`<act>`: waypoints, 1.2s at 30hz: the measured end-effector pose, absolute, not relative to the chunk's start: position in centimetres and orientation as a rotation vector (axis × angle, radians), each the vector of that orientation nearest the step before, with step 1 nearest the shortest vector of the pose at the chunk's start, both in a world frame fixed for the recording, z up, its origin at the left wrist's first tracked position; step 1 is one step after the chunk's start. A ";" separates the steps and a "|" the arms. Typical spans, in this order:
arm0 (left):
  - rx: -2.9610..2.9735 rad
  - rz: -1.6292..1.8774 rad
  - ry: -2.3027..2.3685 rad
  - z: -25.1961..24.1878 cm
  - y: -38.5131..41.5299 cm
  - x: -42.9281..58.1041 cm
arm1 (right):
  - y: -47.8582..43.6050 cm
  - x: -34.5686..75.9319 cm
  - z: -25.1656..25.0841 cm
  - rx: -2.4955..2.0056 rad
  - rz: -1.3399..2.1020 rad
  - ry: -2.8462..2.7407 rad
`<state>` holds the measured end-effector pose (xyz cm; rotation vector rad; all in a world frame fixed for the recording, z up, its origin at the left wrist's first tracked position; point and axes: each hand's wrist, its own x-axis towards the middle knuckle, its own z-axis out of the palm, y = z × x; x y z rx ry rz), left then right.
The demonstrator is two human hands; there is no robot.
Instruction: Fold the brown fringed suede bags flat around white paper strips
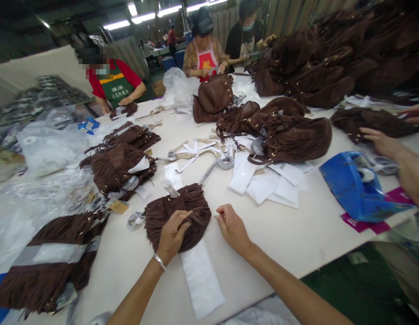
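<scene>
A dark brown fringed handbag [177, 216] lies on the table in front of me, with brass-coloured eyelets near its top. My left hand [173, 232] rests over its front, fingers curled closed on the fringe. Just off the bag's right side is my right hand [231, 228]. Its fingers are bent into a pinch, and whatever they hold, if anything, is too small to make out. Under the bag runs a white wrapping strip [204, 280], its near end sticking out toward me. A coiled grey wrapped strap [135, 220] sits at the bag's left.
Fringed bags lie at left [53, 262] and in a stack [119, 167]. More brown bags [297, 135] pile up behind white sheets [277, 185]. A blue tape dispenser [347, 185] stands right, near a co-worker's hand [381, 142]. Co-workers stand across the table [317, 243].
</scene>
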<state>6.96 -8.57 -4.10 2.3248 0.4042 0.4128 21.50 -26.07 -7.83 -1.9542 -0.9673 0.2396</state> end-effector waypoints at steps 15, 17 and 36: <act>1.933 0.348 0.377 -4.3 -6.7 6.0 | -22.5 18.3 -9.5 -1.688 0.645 -0.495; 1.884 0.328 0.358 -4.6 -6.3 5.8 | -22.3 18.9 -9.7 -1.673 0.711 -0.502; 1.618 0.326 0.449 -6.5 -6.1 5.2 | -22.2 23.7 -8.1 -1.265 1.446 -0.694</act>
